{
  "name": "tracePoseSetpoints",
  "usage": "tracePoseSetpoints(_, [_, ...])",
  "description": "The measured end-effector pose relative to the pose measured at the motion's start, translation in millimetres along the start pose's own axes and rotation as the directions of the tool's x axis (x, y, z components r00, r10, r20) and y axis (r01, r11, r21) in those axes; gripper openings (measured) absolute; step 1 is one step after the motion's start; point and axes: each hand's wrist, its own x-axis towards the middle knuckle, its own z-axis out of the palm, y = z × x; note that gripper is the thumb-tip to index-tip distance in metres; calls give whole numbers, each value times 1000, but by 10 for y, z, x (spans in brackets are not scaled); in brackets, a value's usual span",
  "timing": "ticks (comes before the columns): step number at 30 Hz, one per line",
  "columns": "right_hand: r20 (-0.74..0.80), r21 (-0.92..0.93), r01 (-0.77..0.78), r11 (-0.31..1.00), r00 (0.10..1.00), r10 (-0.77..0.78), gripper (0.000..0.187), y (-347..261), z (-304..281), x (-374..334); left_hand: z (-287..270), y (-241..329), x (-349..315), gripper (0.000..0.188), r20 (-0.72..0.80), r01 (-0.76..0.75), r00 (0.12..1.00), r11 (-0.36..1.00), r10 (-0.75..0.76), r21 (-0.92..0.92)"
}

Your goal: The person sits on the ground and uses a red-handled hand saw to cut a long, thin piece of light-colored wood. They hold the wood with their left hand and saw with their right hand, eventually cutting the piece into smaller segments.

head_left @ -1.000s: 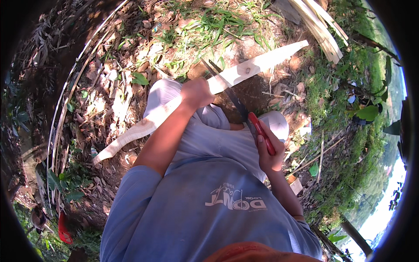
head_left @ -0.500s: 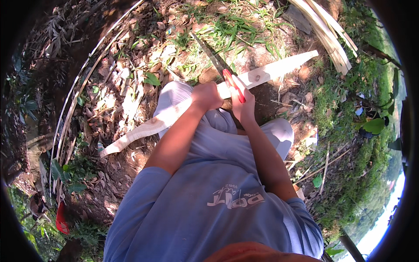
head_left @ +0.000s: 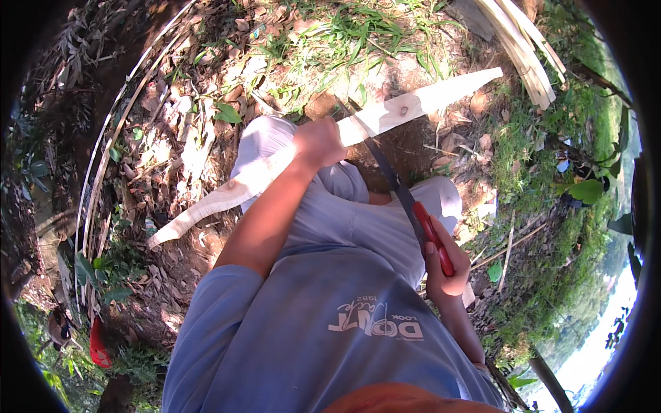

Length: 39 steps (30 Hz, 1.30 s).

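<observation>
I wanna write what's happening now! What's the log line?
left hand: grips wooden board | right hand: holds saw by red handle | blade: across board

red object [head_left: 99, 345], lower left | pale wooden strips [head_left: 529, 72], upper right | grass [head_left: 361, 31] | dry leaves [head_left: 165, 292]

Sun-dappled, leaf-strewn ground [head_left: 180, 148] lies L of both grips [head_left: 319, 141] [head_left: 451, 270], w/ grass tufts [head_left: 358, 31] beyond 'em; R of both, green undergrowth [head_left: 551, 265] runs toward bright sky [head_left: 597, 354].
</observation>
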Motion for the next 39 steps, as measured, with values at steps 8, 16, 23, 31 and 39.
tracePoseSetpoints(8, [-69,150,239,959,970,-231,41,-111,650,833,233,-85,41,34,-150,-3,989,1000,7,29])
tracePoseSetpoints(16, [-134,174,295,940,952,-274,42,161,1523,1845,120,-29,-39,37,-99,11,995,1000,-8,27])
tracePoseSetpoints(23, [-201,327,360,873,930,-308,43,608,1838,2196,164,-17,1,35,-150,5,989,1000,-6,-2])
tracePoseSetpoints(31, [-100,299,124,946,990,-99,48,876,1091,915,-137,-2,-108,31,15,15,1000,1000,-16,8])
tracePoseSetpoints(39, [27,-14,-54,998,998,54,48,142,-10,-245,-36,44,-136,26,-32,-3,999,998,1,-60])
